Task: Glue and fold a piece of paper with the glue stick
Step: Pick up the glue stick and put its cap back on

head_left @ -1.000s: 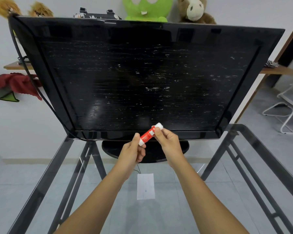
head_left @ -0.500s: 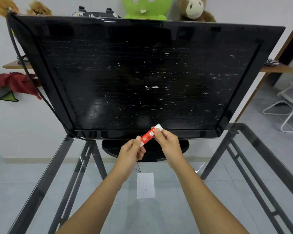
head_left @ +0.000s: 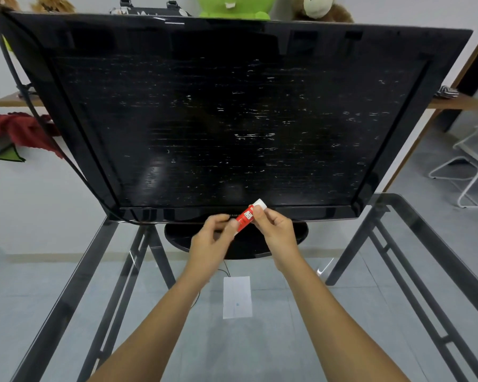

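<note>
above the glass-topped table with a dark metal frame [head_left: 414,216], just in front of the base of the large black flat-screen television [head_left: 232,119], both bare hands are holding a small red glue stick with a white cap [head_left: 246,216]. the stick is tilting, its white capped end pointing up and to the right, its lower end down and to the left. the right hand [head_left: 276,230] is pinching the upper part near the cap between thumb and fingertips, the remaining fingers curling in loosely. the left hand [head_left: 213,241] is gripping the lower end, thumb and forefinger closing on it while the other fingers are bending inward. the cap is sitting on the stick. nearer the person, between the two forearms, a small white rectangular piece of paper [head_left: 237,297] is lying flat on the glass, well apart from the hands and touched by neither. a thin dark cable [head_left: 224,268] is running just beyond its far edge.
</note>
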A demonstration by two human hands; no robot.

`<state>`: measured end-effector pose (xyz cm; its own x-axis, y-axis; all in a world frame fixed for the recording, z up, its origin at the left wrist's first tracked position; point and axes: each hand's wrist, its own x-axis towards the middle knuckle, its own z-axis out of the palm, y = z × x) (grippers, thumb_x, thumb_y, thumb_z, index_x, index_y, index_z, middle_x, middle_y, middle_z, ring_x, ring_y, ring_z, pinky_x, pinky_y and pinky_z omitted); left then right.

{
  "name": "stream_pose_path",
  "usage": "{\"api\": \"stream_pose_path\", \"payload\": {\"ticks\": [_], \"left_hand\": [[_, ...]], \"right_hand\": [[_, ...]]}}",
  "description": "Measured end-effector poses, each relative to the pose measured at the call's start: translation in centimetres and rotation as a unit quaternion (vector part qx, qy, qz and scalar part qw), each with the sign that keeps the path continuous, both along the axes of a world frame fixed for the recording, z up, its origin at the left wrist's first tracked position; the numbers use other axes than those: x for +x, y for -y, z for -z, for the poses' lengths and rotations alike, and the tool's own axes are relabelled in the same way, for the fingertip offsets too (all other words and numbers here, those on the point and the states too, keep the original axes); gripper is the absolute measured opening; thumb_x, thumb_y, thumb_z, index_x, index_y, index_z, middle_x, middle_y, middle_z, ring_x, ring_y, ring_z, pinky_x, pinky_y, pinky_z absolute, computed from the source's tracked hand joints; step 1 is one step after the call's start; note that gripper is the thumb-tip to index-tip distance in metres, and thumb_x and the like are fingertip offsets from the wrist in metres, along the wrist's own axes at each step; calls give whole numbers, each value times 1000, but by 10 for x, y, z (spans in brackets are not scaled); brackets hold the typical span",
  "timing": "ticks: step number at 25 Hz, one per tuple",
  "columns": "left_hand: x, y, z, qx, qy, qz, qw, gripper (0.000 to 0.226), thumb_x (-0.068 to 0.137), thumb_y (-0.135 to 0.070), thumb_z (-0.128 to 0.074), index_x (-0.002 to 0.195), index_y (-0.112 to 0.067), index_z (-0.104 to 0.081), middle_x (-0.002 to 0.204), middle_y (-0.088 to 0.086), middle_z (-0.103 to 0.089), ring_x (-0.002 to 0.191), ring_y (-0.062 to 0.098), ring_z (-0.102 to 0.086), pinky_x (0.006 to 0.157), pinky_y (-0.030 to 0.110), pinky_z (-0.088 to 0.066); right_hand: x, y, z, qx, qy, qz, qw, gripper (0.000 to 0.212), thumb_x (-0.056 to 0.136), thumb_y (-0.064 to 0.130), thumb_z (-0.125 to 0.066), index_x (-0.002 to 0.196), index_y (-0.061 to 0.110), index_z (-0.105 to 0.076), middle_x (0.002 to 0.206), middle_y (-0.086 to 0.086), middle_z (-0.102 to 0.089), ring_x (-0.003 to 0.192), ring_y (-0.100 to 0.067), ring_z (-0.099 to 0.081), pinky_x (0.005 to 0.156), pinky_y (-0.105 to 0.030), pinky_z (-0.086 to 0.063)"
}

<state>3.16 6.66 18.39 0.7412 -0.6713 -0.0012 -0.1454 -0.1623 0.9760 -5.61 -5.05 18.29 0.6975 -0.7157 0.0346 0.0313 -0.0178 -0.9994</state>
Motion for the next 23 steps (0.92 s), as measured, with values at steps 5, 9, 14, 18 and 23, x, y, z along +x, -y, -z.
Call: {"api": "stream_pose_path", "payload": {"ticks": [5, 9, 14, 18, 23], "left_hand": [[-2, -1, 16, 23, 358, 4, 934, 46, 79, -23, -71, 118, -3, -59, 106, 9, -67, 96, 19, -63, 83, 27, -53], [-1, 3, 26, 22, 368, -4, 930, 41, 79, -18, -71, 113, 2, -62, 103, 17, -69, 92, 27, -67, 74, 40, -58], [2, 3, 46, 39, 360, 8, 932, 43, 75, -17, -74, 111, 3, -63, 101, 19, -69, 87, 28, -68, 69, 34, -57], [8, 7, 53, 55, 368, 13, 928, 42, 74, -18, -76, 108, 3, -64, 97, 18, -70, 84, 28, -69, 69, 31, -55], [12, 7, 60, 74, 385, 33, 919, 44, 73, -19, -76, 109, 2, -64, 97, 17, -70, 88, 27, -68, 71, 32, -55]], "right_hand": [[1, 4, 13, -2, -12, 0, 1000, 24, 76, 55, -60, 81, 35, -72, 89, 12, -73, 92, 0, -66, 71, -8, -48], [0, 14, 30, -11, -36, -18, 999, 43, 77, 68, -46, 95, 36, -68, 97, 12, -71, 100, -2, -64, 89, -18, -47], [-20, 46, 92, -130, -185, 93, 970, 41, 95, 33, -49, 133, 17, -49, 128, -4, -57, 116, -14, -54, 93, -21, -42], [-47, 62, 152, -186, -381, 99, 900, 49, 94, 17, -51, 140, 8, -37, 142, -15, -43, 129, -28, -43, 106, -32, -33], [-55, 68, 180, -200, -439, 82, 872, 55, 94, 21, -52, 144, 12, -30, 147, -14, -36, 133, -28, -39, 109, -36, -35]]}}
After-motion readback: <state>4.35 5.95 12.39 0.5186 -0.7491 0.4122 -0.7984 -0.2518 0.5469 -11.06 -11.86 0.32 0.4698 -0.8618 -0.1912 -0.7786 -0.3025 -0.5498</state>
